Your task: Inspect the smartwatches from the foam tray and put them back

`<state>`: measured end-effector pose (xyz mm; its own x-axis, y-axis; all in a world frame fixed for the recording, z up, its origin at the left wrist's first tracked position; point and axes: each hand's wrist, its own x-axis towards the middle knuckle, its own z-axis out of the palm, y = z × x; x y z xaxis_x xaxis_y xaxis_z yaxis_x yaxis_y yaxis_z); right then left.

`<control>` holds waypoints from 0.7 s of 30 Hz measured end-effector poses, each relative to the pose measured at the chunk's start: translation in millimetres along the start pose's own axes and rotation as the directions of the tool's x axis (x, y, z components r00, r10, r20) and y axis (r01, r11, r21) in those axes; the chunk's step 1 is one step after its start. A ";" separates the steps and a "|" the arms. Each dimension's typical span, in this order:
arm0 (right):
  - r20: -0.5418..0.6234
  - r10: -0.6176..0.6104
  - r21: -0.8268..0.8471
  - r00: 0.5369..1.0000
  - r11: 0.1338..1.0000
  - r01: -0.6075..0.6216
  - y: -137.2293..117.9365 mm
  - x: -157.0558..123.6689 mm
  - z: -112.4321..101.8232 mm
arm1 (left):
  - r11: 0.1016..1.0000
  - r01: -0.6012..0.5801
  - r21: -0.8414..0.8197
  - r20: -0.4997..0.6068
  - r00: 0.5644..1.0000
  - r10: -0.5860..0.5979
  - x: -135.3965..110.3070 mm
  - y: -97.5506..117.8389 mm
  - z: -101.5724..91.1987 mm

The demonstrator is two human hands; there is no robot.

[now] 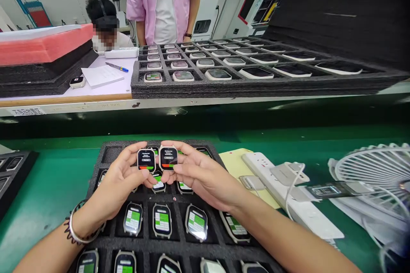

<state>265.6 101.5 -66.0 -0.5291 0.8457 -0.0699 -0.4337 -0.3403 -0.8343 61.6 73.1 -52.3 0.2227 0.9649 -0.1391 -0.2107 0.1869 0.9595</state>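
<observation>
My left hand [123, 175] is closed around the edges of a smartwatch [146, 159], thumb at its lower right side. In my right hand [198, 172] is a second smartwatch [168, 157], gripped at its edges with the thumb by its lower corner. Both lit screens face me, dark with white text, a grey button and a red-green strip along the bottom. The two watches are side by side above a black foam tray [147, 207]. Several more strapless watches sit in its compartments, many with green and white screens; my hands and forearms hide some of them.
A raised shelf carries another foam tray [179, 90] of watches, a notepad [101, 77], a pen [117, 67] and pink foam sheets [48, 45]. At right are a power strip [259, 166], cables and a white fan [374, 170]. Two people are beyond the shelf.
</observation>
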 end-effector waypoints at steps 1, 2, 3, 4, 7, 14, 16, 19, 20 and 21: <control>0.000 -0.001 -0.015 1.000 1.000 0.001 0.3 -0.4 0.0 | 1.000 -0.001 0.007 0.011 1.000 0.001 -0.1 -0.4 -1.2; -0.001 -0.001 -0.025 1.000 1.000 0.001 0.4 -0.7 0.0 | 1.000 -0.002 0.014 0.021 1.000 0.002 0.1 -0.7 -2.4; -0.001 -0.001 -0.030 1.000 1.000 0.001 0.5 -0.9 -0.1 | 1.000 -0.003 0.020 0.030 1.000 0.002 0.4 -0.9 -3.5; -0.001 -0.003 -0.031 1.000 1.000 0.003 0.5 -0.9 -0.2 | 1.000 -0.005 0.024 0.033 0.999 0.004 0.8 -1.1 -4.3; 0.000 -0.009 -0.028 1.000 1.000 0.009 0.3 -0.6 -0.8 | 1.000 -0.012 0.027 0.039 0.999 0.011 2.2 -2.4 -4.7; 0.013 -0.023 -0.053 1.000 0.998 0.024 -0.7 -0.6 -0.3 | 0.998 -0.060 0.030 0.038 0.998 0.059 -0.7 -6.6 -0.6; 0.015 -0.036 -0.061 0.999 0.997 0.037 -1.1 -1.0 0.8 | 0.998 -0.050 0.024 0.029 0.998 0.050 -2.2 -7.0 0.7; 0.008 -0.051 -0.075 0.999 0.996 0.052 -1.8 -1.3 2.6 | 0.999 -0.048 0.015 0.008 0.999 0.048 -3.8 -8.6 2.2; 0.005 -0.055 -0.078 0.998 0.995 0.055 -1.9 -1.3 3.1 | 0.999 -0.051 0.012 0.001 0.999 0.051 -4.4 -9.5 2.7; 0.003 -0.057 -0.082 0.998 0.995 0.057 -2.0 -1.3 3.5 | 0.998 -0.055 0.006 -0.003 0.998 0.055 -5.1 -10.3 3.3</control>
<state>264.6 99.7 -62.3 -0.5059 0.8624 -0.0210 -0.4020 -0.2572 -0.8788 65.8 65.7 -60.6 0.2075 0.9744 -0.0871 -0.2165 0.1326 0.9672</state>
